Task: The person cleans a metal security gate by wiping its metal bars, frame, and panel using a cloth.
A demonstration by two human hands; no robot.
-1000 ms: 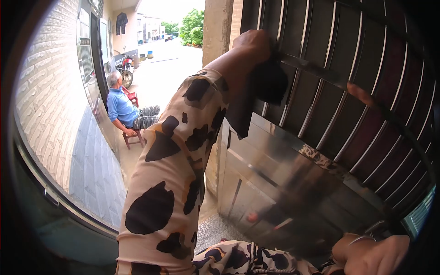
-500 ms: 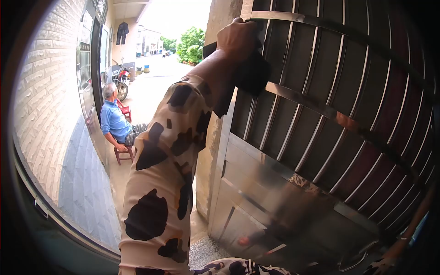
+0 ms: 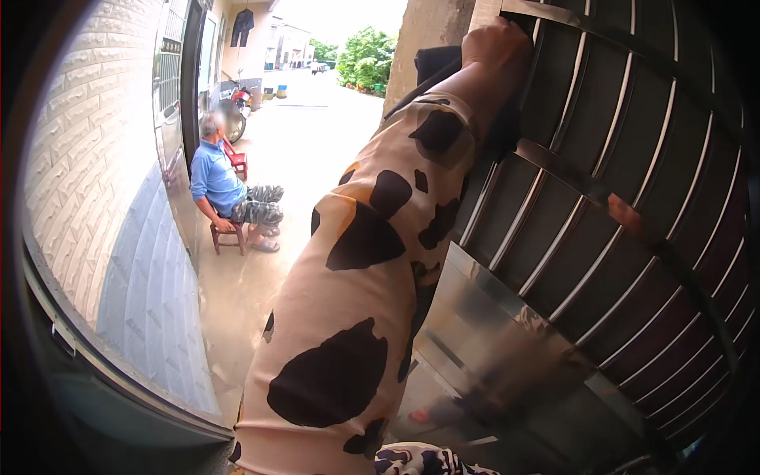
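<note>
My left hand [image 3: 497,49] is closed on a dark cloth [image 3: 437,60], high up by the upper left corner of a metal door. Some of the cloth hangs below the wrist, partly hidden by my forearm. Both press near the door's edge, next to its top crossbar [image 3: 546,11]. The door has upright shiny bars [image 3: 571,83] over dark panels and a shiny metal sheet [image 3: 491,317] below. A pale sleeve with dark patches [image 3: 340,261] covers my left arm. My right hand is not in view.
Outside, a person in a blue shirt [image 3: 215,174] sits on a small red-brown stool [image 3: 229,237] by the brick-patterned wall [image 3: 87,119]. Beyond are a red chair [image 3: 236,158], a motorcycle [image 3: 241,99] and hanging dark clothes [image 3: 242,28]. A concrete post [image 3: 427,28] stands beside the door.
My left hand and the cloth have shifted right and slightly up in view, while the outdoor scene also moved right. The forearm at the lower right has left the view.
</note>
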